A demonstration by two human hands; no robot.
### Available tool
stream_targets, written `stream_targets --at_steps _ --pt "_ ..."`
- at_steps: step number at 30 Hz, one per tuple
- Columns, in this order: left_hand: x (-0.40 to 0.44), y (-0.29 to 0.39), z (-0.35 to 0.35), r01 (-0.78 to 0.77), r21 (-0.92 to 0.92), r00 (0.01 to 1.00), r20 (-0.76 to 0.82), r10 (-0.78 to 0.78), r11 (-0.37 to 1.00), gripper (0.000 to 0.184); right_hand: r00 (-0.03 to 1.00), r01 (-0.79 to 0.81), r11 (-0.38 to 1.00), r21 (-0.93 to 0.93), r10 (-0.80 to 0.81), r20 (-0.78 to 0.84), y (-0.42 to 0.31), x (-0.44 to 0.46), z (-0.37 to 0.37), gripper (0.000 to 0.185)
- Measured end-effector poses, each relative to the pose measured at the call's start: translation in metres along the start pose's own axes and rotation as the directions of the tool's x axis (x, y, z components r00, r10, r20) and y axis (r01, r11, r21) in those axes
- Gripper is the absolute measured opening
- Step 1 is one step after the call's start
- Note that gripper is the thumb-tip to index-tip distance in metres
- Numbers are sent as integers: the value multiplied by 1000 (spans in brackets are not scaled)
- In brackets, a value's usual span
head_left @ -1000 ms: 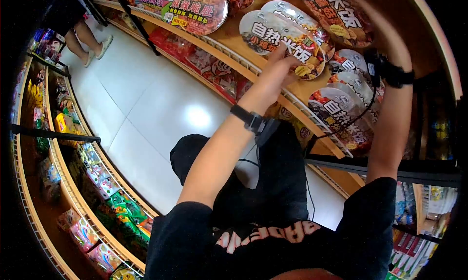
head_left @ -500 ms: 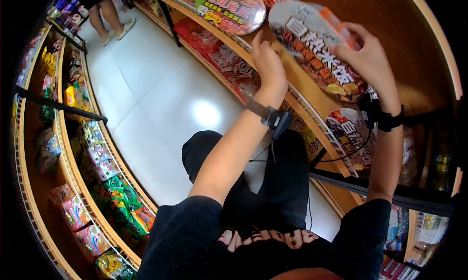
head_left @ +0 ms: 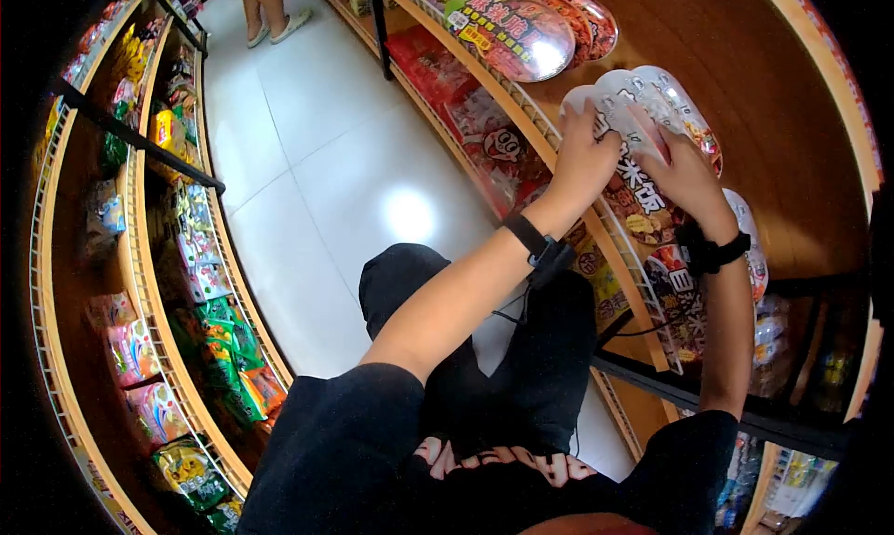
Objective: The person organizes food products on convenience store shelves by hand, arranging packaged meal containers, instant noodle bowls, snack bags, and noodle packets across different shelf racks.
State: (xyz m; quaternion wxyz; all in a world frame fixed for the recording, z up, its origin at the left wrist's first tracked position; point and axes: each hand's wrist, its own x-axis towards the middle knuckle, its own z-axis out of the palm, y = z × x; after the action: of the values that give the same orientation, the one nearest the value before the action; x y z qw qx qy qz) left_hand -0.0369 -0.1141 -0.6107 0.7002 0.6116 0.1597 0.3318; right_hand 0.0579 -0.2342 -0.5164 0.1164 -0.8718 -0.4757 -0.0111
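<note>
A row of oval self-heating rice packages (head_left: 643, 198) stands on the right-hand shelf, with white-grey tops and dark, food-printed fronts. My left hand (head_left: 589, 162) is closed at the left edge of the front package, fingers bent over its upper part. On the other side, my right hand (head_left: 687, 174) grips the upper right of the same package, its fingertips partly hidden. More packs of the same rice (head_left: 678, 288) stand just nearer to me, partly covered by my right wrist and its black band.
Farther along this shelf are other oval food packages (head_left: 521, 37). Red snack bags (head_left: 456, 116) fill the shelf below. A wire guard rail (head_left: 626, 251) edges the shelf. Across the tiled aisle (head_left: 307, 162), shelves hold colourful bags (head_left: 228, 349). A person's legs (head_left: 264, 9) stand at the far end.
The rice package that my right hand held tilted in the air is now down in the row on the shelf. My left hand has moved from the shelf edge onto it. The view has shifted.
</note>
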Motion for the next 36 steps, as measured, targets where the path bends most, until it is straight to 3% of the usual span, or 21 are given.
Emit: stream_targets --at_steps 2,4,5,6,8,10,12,14,16,17,18,19,21,24,26,28,30,32,35,36 --pt "4 6 -4 85 124 995 45 -92 989 67 996 52 995 -83 -46 72 6 1 -1 48" --pt "9 5 -7 86 106 996 -22 -84 991 68 998 22 973 -229 -8 61 -5 0 -5 47" --pt "12 9 -9 10 -97 997 -79 -18 995 65 981 -76 996 -42 82 178 -10 10 -14 45" --pt "15 11 -11 -77 -292 988 -148 34 953 63 979 -76 996 -40 83 186 -13 19 -18 45" --pt "30 3 -18 -1 -235 974 -219 -51 972 61 999 -46 998 42 46 -7 -20 40 -26 44" --pt "39 10 -33 -169 11 888 -431 157 986 65 989 -51 994 100 36 144 -29 79 -40 47" --pt "53 9 -45 -152 -17 900 -416 132 988 70 991 5 999 53 -12 132 -28 120 -36 47" --pt "65 5 -55 -44 25 885 -462 51 999 71 978 60 983 171 -93 188 -1 175 -20 49" --pt "79 0 -65 4 -64 886 -462 -33 998 73 940 66 966 248 -143 310 3 221 -10 52" --pt "88 -14 -68 -31 -193 887 -457 -61 981 73 927 77 988 136 -122 356 8 245 -5 57" --pt "95 -22 -72 -67 -321 890 -447 -89 945 72 903 30 985 168 -99 419 8 264 2 59" --pt "102 -20 -78 -63 -319 896 -436 -88 946 72 916 14 979 202 -94 390 7 274 11 60" --pt "109 -20 -92 70 -451 877 -398 -271 890 63 931 -30 967 252 -64 360 15 290 34 62" --pt "119 -7 -104 60 -501 914 -319 -248 863 54 944 0 935 354 -117 309 26 308 54 62" --pt "123 -12 -103 74 -519 907 -321 -274 852 52 887 -162 961 225 42 460 11 307 42 59" --pt "126 -12 -98 78 -528 905 -318 -282 846 50 872 -200 966 166 98 481 8 310 40 54" --pt "125 -10 -92 13 -478 884 -406 -234 878 53 873 -222 966 131 137 469 4 309 40 50" --pt "125 -12 -92 -35 -436 908 -390 -153 899 63 882 -239 965 105 170 440 -1 307 42 46" --pt "124 -13 -88 23 -443 925 -331 -187 896 77 901 -265 961 73 220 373 -11 301 43 42" --pt "124 -16 -89 64 -357 935 -306 -181 932 82 907 -278 958 72 237 349 -14 296 42 42"
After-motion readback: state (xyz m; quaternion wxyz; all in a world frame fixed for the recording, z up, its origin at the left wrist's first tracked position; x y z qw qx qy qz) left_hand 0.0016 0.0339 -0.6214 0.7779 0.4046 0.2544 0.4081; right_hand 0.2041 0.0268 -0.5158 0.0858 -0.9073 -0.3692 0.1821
